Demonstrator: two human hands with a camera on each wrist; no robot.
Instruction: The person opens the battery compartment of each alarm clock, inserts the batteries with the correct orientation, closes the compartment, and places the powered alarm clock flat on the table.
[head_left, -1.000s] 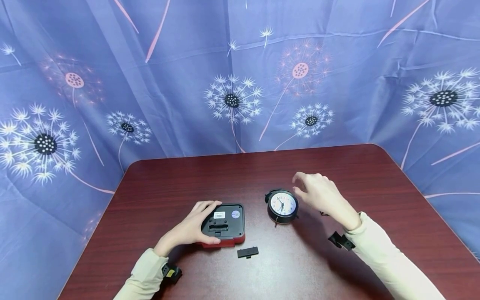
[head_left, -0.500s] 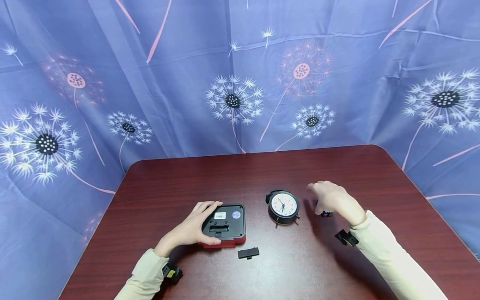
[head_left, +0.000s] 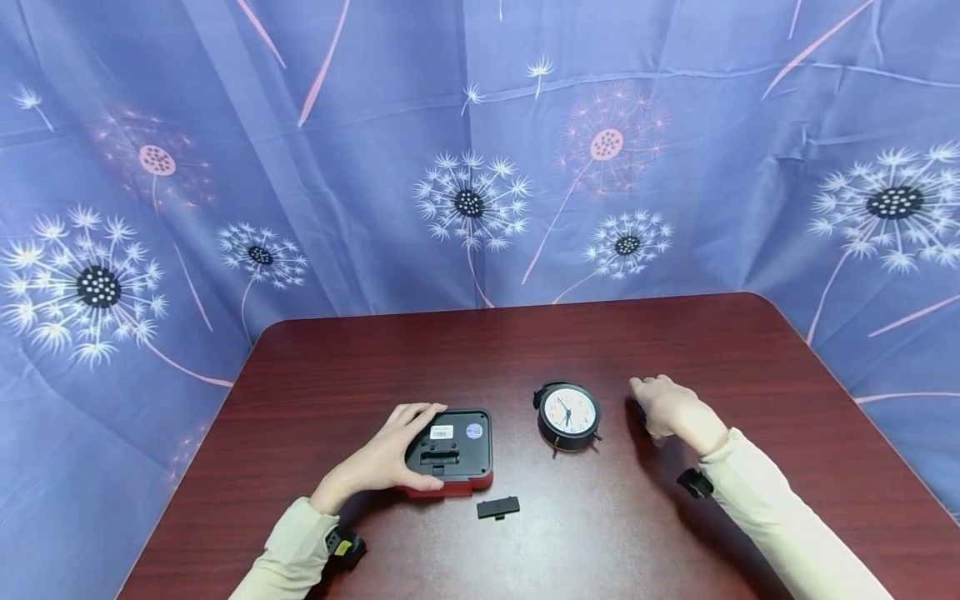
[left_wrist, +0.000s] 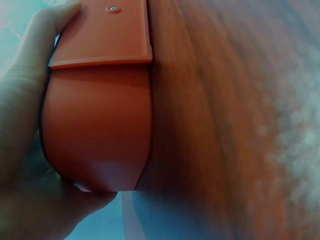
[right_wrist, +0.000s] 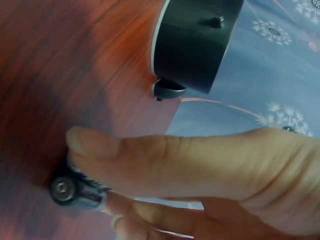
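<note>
My left hand (head_left: 377, 454) grips a red box-shaped device (head_left: 448, 487) at its left side, thumb along the near edge and fingers at the far edge. The device lies with its black back up, showing a label, a round sticker and an uncovered battery slot (head_left: 438, 457). In the left wrist view its red casing (left_wrist: 100, 120) stands close to the thumb. On the right, my right hand (head_left: 673, 412) is down at the table. The right wrist view shows its thumb and fingers pinching a dark battery (right_wrist: 64, 190), metal end showing; the hand mostly hides it in the head view.
A black round alarm clock (head_left: 568, 415) stands between the hands, its white dial facing up toward me. A small black battery cover (head_left: 498, 507) lies on the dark red table (head_left: 450, 358) in front of the device. A blue patterned curtain (head_left: 360, 208) hangs behind.
My right hand has moved away from beside the alarm clock, right and down to the battery, and now pinches it. The left hand keeps its hold on the device.
</note>
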